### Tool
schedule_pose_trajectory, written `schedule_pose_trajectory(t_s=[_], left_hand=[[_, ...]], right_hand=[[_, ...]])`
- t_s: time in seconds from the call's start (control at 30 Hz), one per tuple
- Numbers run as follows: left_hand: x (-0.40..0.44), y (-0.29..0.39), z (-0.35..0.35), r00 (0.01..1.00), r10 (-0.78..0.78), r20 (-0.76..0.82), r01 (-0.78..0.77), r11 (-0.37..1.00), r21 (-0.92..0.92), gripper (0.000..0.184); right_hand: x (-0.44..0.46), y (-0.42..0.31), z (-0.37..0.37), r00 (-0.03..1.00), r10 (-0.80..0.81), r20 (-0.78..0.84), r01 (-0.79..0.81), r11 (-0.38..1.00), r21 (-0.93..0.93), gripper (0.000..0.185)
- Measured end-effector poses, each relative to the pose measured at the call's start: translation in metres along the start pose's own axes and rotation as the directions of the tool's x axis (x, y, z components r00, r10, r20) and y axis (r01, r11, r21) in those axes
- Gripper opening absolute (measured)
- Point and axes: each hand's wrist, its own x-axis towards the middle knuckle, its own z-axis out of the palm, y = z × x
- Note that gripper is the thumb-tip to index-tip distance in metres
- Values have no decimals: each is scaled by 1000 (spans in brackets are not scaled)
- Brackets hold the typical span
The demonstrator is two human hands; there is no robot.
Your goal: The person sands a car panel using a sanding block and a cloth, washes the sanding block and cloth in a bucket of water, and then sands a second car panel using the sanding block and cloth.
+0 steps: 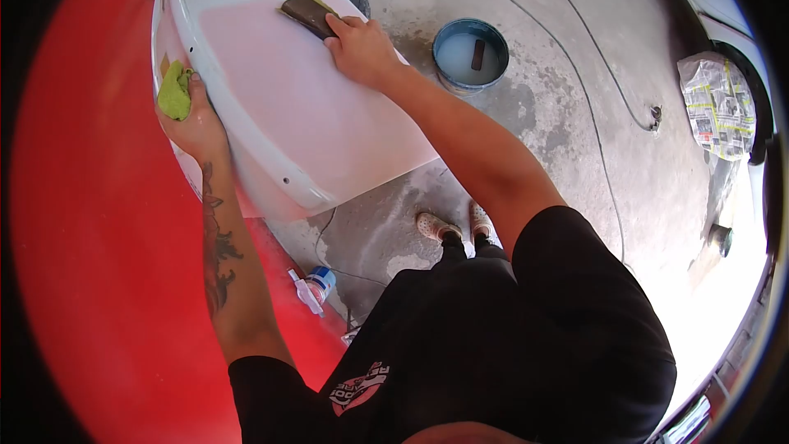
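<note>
A white car body panel (pixel 345 127) with a pale pinkish, milky-wet patch lies in front of me. My right hand (pixel 367 51) is closed round the near end of a dark brown sanding block (pixel 307 14), which rests on the panel's upper part. A yellowish edge shows along the block's far side. At the panel's left edge, my left hand (pixel 201 122) grips a crumpled lime-green cloth (pixel 174 92) against the curved rim. Its fingers are partly hidden by the cloth and the edge.
On the concrete floor (pixel 542 164) stands a dark bucket (pixel 436 53) of cloudy water with a dark strip (pixel 478 55) in it. A cable (pixel 588 99) crosses the floor. Red bodywork (pixel 107 238) fills the left. Newspaper masking (pixel 719 107) covers something at right. A bottle (pixel 319 282) is below.
</note>
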Motion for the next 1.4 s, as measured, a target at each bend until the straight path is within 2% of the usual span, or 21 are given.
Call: schedule_pose_trajectory(t_s=[0.13, 0.2, 0.3, 0.37, 0.43, 0.53, 0.6, 0.67, 0.77, 0.8, 0.87, 0.93, 1.03, 1.1, 1.17, 1.27, 1.3, 1.33, 1.4], left_hand=[[3, -1, 2, 1000, -22, -16, 21, 1000, -21, 36], [1, 0, 3, 1000, -29, -8, 29, 998, -50, 35], [-1, 8, 4, 1000, -26, 13, 26, 998, -51, 35], [-1, 6, 5, 1000, -14, 5, 14, 1000, -16, 36], [-1, 7, 2, 1000, 5, 20, -5, 1000, -10, 36], [-1, 8, 3, 1000, -9, 0, 9, 1000, 7, 36], [2, 6, 2, 1000, 12, 14, -12, 1000, -11, 36], [0, 5, 4, 1000, -1, 26, 1, 1000, -14, 36], [-2, 8, 3, 1000, -21, 17, 21, 1000, -8, 36], [-2, 9, 5, 1000, -11, 9, 11, 1000, -18, 36], [-6, 9, 4, 1000, -2, 5, 2, 1000, -5, 36], [-2, 9, 4, 1000, 19, 16, -19, 1000, 12, 37], [1, 7, 3, 999, 4, 32, -4, 1000, 20, 36], [1, 7, 1, 999, 10, 31, -12, 997, 71, 36], [2, 5, 3, 999, 11, 34, -14, 995, 96, 35], [0, 8, 4, 1000, -6, 21, 4, 997, 83, 34], [-3, 14, 6, 1000, -24, 6, 23, 996, 87, 34], [-7, 18, 5, 999, -43, -3, 43, 994, 97, 34], [-1, 6, 2, 1000, -1, 21, 0, 998, 63, 34]], right_hand=[[-125, -53, -63, 1000, -15, 22, 13, 996, 92, 53], [-177, -65, -89, 995, -11, 101, -3, 991, 133, 57], [-147, -38, -67, 999, -49, 9, 48, 997, 59, 55], [-72, 12, -29, 999, 40, -21, -39, 999, 27, 50], [-25, 31, -15, 991, 132, -3, -132, 991, -2, 47], [-61, 29, -27, 998, 57, 3, -57, 993, 100, 47], [-137, -10, -63, 998, 53, 18, -56, 984, 171, 53], [-201, -38, -94, 991, 77, 110, -97, 977, 191, 60], [-190, -26, -89, 994, 59, 90, -70, 990, 125, 60], [-164, 1, -61, 998, 61, 7, -61, 991, 121, 54], [-90, 51, -22, 988, 137, -73, -137, 990, 16, 46], [-52, 71, -11, 980, 195, -28, -196, 981, -10, 43], [-115, 43, -48, 991, 134, 13, -135, 987, 88, 46], [-192, 6, -79, 995, 97, -3, -95, 982, 161, 53], [-237, -12, -100, 981, 160, 107, -178, 966, 189, 58], [-204, 27, -76, 996, 84, -3, -82, 974, 210, 53], [-175, 51, -60, 988, 151, -13, -144, 965, 217, 48], [-146, 78, -44, 989, 128, -78, -113, 979, 170, 45], [-128, 88, -41, 986, 152, -71, -138, 976, 165, 45]])
